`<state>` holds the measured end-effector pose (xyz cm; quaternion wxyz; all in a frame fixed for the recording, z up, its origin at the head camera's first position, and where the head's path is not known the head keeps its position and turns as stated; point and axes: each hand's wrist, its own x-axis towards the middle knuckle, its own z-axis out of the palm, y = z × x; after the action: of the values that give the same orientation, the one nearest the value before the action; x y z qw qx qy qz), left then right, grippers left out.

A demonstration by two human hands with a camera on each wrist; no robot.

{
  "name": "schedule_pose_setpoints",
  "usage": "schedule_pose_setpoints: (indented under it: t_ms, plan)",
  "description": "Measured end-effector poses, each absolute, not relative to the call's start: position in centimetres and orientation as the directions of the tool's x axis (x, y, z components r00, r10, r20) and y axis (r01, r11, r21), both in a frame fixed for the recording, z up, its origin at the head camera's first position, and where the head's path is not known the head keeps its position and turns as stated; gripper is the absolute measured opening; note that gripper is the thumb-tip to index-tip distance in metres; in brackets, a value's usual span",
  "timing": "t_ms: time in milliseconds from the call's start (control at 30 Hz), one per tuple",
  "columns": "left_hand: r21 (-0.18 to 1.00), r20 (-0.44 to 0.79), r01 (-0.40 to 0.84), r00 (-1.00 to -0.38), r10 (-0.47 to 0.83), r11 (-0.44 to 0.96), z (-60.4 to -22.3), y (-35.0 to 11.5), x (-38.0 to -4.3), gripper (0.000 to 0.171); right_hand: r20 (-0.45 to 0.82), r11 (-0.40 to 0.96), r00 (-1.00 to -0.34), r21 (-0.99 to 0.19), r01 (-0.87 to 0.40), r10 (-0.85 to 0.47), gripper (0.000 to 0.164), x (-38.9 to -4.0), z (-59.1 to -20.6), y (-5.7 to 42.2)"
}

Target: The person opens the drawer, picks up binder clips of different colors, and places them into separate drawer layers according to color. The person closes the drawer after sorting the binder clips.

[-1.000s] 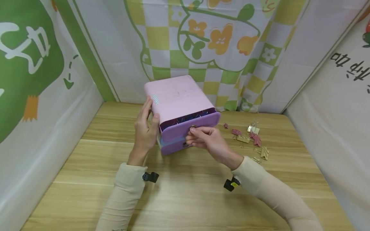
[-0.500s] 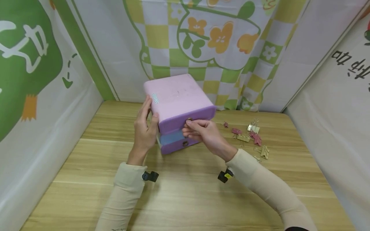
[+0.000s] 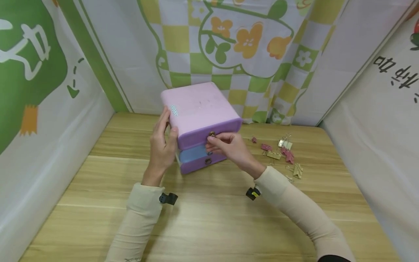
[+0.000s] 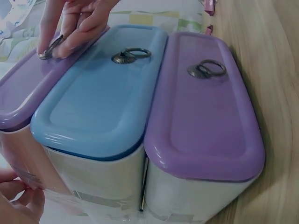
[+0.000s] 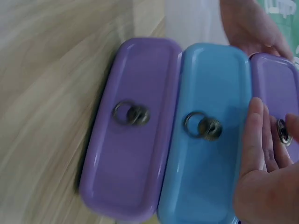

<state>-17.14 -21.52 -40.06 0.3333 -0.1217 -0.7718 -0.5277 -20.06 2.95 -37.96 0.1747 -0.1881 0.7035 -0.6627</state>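
Observation:
A small chest of drawers [image 3: 199,105] with a pink top stands on the table. Its drawer fronts are purple, blue and purple from top to bottom, each with a metal ring pull. My left hand [image 3: 162,145] rests against the chest's left side, fingers extended along it and thumb near the front corner. My right hand [image 3: 234,149] pinches the ring pull [image 5: 283,132] of the top purple drawer [image 5: 275,84] between thumb and fingers. That drawer is closed flush. Below it are the blue drawer [image 4: 103,88] and the bottom purple drawer [image 4: 205,112], both closed.
Several pink and gold binder clips [image 3: 273,155] lie scattered on the wooden table [image 3: 209,225] to the right of the chest. A checked, flower-printed curtain [image 3: 226,65] hangs right behind it. White printed panels stand at both sides.
The top purple drawer, partly pulled out with clips showing inside, has been pushed in until closed. My right hand moved inward with it; my left hand stayed on the chest's side.

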Motion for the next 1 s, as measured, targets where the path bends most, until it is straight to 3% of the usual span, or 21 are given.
schedule_pose_setpoints:
  t_ms: [200,500,767,1000]
  plan:
    - [0.692,0.638,0.530,-0.767,-0.071,0.490,-39.8,-21.9,-16.9,0.071,0.029,0.203,-0.873,-0.968,-0.146,-0.488,0.029,-20.0,-39.0,4.7]
    - [0.672,0.572,0.484,-0.820,0.022,0.560,-40.2,-22.4,-16.4,0.116,0.087,0.392,-0.908,-0.882,-0.262,-0.410,0.024,-19.8,-41.9,5.0]
    - [0.673,0.601,0.477,-0.798,-0.041,0.565,-40.7,-21.7,-16.3,0.117,0.106,0.357,-0.930,-0.903,-0.238,-0.352,0.024,-19.8,-43.1,3.5]
    - [0.671,0.634,0.516,-0.771,-0.052,0.532,-40.7,-21.3,-16.5,0.115,0.017,0.234,-0.919,-0.965,-0.118,-0.393,0.024,-19.8,-43.4,3.0]
